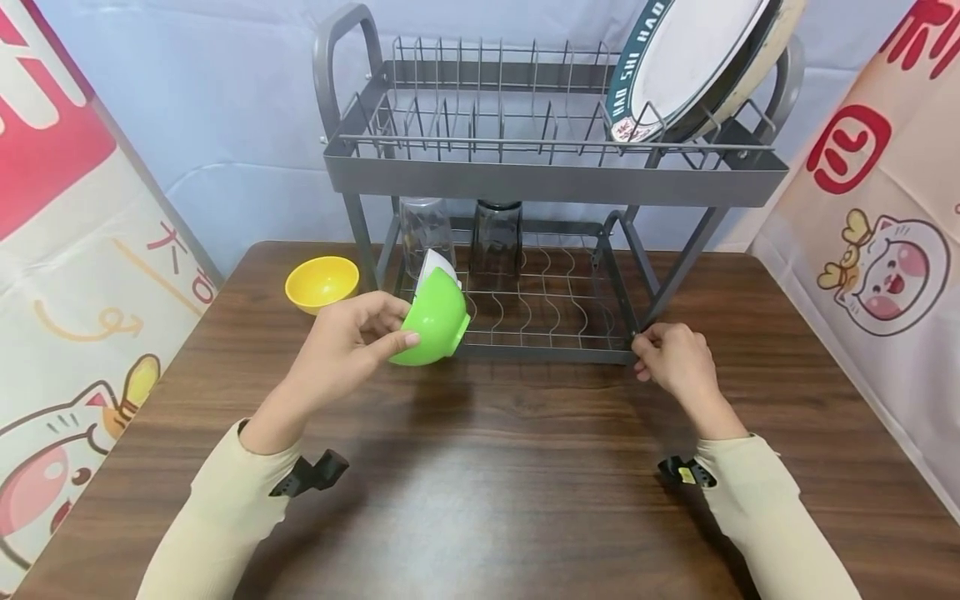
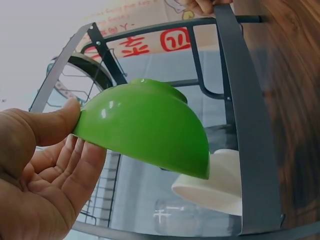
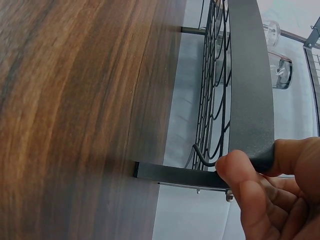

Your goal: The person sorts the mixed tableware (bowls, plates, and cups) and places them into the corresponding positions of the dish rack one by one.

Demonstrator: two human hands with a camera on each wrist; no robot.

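Note:
My left hand (image 1: 347,337) pinches the rim of a green bowl (image 1: 435,321) between thumb and fingers. In the left wrist view the green bowl (image 2: 145,125) is tilted with its foot upward. Just behind it, a white bowl (image 2: 217,182) leans inside the lower tier of the grey dish rack (image 1: 540,179), partly hidden. At the rack's front right lower corner, my right hand (image 1: 675,358) grips the frame; the right wrist view shows thumb and fingers around the end of the rack's front bar (image 3: 250,85).
A yellow bowl (image 1: 322,282) stands on the wooden table (image 1: 510,483) left of the rack. Behind the white bowl, a clear glass (image 1: 426,229) and a dark glass (image 1: 497,237) stand upside down on the lower tier. Large plates (image 1: 690,67) lean at the upper tier's right end.

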